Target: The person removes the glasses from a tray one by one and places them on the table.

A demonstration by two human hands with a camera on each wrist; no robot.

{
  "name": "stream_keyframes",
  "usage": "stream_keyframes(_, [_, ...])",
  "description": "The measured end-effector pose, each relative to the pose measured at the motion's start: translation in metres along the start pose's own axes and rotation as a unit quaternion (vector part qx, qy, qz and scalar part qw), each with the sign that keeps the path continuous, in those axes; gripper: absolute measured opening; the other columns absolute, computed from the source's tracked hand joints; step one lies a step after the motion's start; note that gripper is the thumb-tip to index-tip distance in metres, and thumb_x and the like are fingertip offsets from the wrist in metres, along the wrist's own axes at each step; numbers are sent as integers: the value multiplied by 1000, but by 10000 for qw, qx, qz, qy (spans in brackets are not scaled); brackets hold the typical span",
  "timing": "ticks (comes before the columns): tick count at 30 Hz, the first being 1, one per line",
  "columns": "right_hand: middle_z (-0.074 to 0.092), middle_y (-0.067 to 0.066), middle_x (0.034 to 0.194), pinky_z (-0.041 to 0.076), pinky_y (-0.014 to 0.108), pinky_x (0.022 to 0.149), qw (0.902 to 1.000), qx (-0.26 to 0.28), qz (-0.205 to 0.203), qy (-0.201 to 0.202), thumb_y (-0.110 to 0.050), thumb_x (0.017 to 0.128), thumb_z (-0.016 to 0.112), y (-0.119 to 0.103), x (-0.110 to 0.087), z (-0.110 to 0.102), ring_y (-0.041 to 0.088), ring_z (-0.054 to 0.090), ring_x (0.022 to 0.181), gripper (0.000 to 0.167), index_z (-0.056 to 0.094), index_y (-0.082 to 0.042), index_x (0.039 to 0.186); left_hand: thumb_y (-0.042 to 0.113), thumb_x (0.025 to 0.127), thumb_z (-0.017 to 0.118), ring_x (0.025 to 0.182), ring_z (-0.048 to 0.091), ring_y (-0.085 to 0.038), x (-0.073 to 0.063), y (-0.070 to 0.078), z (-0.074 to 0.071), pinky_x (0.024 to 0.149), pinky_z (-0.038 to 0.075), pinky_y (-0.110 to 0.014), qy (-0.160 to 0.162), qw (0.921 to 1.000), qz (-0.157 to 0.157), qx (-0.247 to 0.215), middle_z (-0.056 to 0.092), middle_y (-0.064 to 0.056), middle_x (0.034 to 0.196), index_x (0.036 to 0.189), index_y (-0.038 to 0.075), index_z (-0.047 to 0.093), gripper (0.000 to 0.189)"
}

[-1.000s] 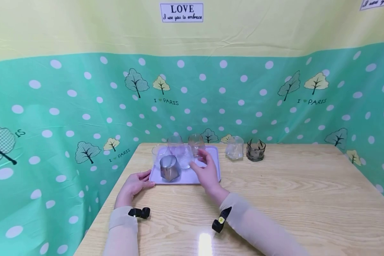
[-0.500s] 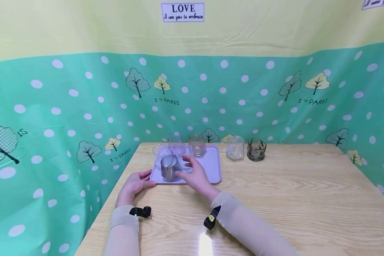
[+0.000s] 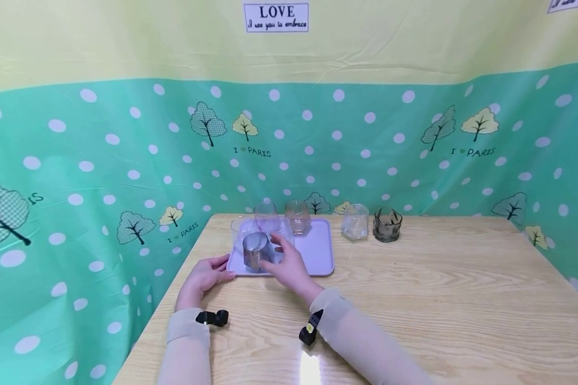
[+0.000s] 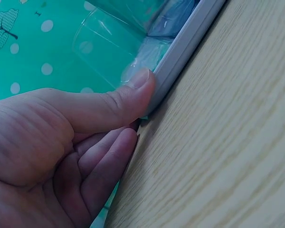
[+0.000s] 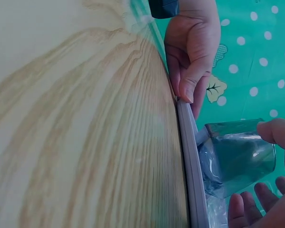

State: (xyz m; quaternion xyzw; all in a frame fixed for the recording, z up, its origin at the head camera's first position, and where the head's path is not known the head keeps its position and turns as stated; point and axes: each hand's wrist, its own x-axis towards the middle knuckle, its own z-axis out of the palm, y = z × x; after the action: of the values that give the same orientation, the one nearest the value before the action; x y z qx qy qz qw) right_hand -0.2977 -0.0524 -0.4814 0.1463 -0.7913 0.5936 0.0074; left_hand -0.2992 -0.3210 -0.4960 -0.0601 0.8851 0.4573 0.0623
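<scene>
My left hand (image 3: 203,275) pinches the front left corner of a pale lilac tray (image 3: 320,254); in the left wrist view its thumb lies on the rim (image 4: 173,57). A smoky grey drinking glass (image 3: 256,250) stands at the tray's front left. Around its right side curves my right hand (image 3: 291,270), thumb at the front and fingers behind. The right wrist view has that thumb against the grey glass (image 5: 242,161), the lower fingers slightly apart from it. Clear glasses share the tray, one an amber-tinted glass (image 3: 297,218) at the back; another is partly hidden by my right hand.
Right of the tray, on the wooden table (image 3: 438,289), stand a clear faceted glass (image 3: 355,223) and a dark smoky glass (image 3: 387,225). A green dotted curtain (image 3: 125,133) hangs behind and along the table's left side.
My right hand has moved left and nearer me, from the clear glasses to the smoky grey glass, and its fingers have come around it. My left hand stays on the tray corner.
</scene>
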Motion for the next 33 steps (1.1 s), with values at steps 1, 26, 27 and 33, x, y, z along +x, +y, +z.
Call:
stream_keyframes(1, [56, 9, 155, 50, 51, 112, 10000, 43, -5, 30, -20, 90, 87, 0, 0, 1, 34, 55, 139, 83, 46, -14, 162, 21, 88, 90, 155, 32, -46, 0, 0, 0, 127, 22, -62, -1, 10000, 10, -7, 50, -20, 159, 155, 7, 55, 76])
stream_keyframes(26, [57, 11, 154, 42, 54, 120, 9986, -196, 101, 474, -19, 88, 88, 0, 7, 21, 34, 54, 140, 82, 49, -16, 160, 19, 90, 89, 155, 34, -43, 3, -2, 2, 127, 23, -60, 10, 10000, 46, -26, 52, -19, 157, 154, 5, 56, 74])
stream_keyframes(27, [56, 11, 155, 42, 54, 120, 9987, -180, 89, 467, -18, 89, 88, 0, 7, 21, 34, 54, 141, 81, 48, -16, 160, 20, 90, 89, 155, 34, -43, 3, -1, 2, 127, 23, -60, 12, 10000, 43, -8, 51, -19, 158, 154, 5, 56, 74])
stream_keyframes(33, [57, 12, 152, 42, 54, 119, 9984, -314, 29, 469, -18, 91, 87, 1, 8, 23, 34, 55, 139, 80, 48, -16, 160, 21, 89, 89, 155, 35, -43, 2, -2, 1, 127, 24, -60, 2, 10000, 39, 33, 51, -19, 158, 154, 6, 56, 75])
